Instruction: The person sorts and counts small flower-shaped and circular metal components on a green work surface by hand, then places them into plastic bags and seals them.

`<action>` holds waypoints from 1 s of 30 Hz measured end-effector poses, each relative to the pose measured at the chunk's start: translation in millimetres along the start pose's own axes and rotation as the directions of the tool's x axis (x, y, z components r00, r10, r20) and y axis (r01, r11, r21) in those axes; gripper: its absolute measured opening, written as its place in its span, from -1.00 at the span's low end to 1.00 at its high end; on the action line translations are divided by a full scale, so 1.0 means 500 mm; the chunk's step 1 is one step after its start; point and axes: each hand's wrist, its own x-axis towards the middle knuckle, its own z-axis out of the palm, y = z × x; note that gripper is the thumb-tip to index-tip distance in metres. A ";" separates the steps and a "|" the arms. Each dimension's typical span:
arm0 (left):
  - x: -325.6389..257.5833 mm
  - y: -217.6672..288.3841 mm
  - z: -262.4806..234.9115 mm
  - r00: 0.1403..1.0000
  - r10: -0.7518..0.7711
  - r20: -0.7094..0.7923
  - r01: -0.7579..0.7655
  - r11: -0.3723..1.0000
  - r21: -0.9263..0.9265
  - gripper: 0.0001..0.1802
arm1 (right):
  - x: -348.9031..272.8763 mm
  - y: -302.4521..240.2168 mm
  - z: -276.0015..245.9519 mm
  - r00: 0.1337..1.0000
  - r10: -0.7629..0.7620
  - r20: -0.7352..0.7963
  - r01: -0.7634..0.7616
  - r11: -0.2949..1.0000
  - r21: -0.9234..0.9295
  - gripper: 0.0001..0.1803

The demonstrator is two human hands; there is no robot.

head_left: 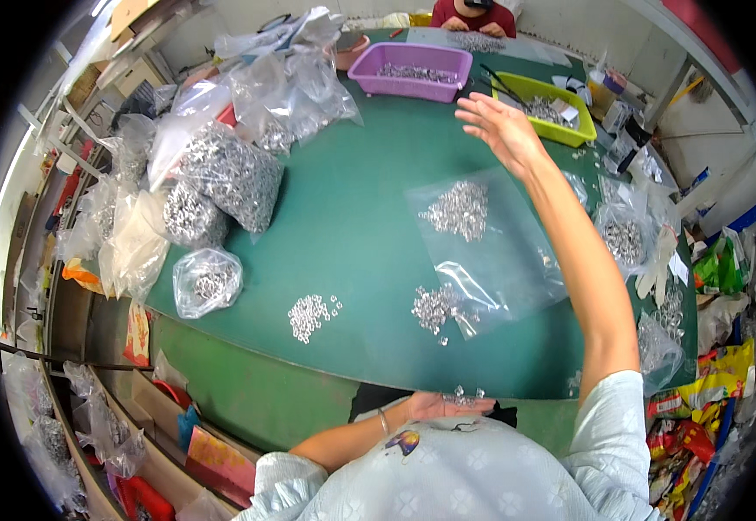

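At the table's near edge my left hand (437, 407) lies palm up, low against my body, with a few small silvery metal pieces (465, 396) on it. My right hand (501, 130) is raised over the far right of the table, fingers stretched out, nothing visible in it. It is nearest to the lime-green basket (560, 133). Below my right forearm a clear plastic bag (504, 260) lies flat, with a heap of small metal pieces (460, 211) on its upper part. Another pile of metal pieces (433, 309) touches its near left corner. Small metal rings (308, 318) lie farther left.
Stuffed clear bags of metal parts (232, 174) crowd the table's left side. A purple basket (460, 73) stands at the far side, near a person in a red top (499, 19). More bags (625, 239) line the right edge. Open boxes (157, 404) stand at lower left.
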 end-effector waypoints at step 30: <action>0.004 -0.028 -0.055 0.973 0.048 0.226 0.032 0.941 -0.337 -0.28 | -0.648 0.164 0.019 0.793 0.345 0.503 0.401 0.327 -0.856 -0.43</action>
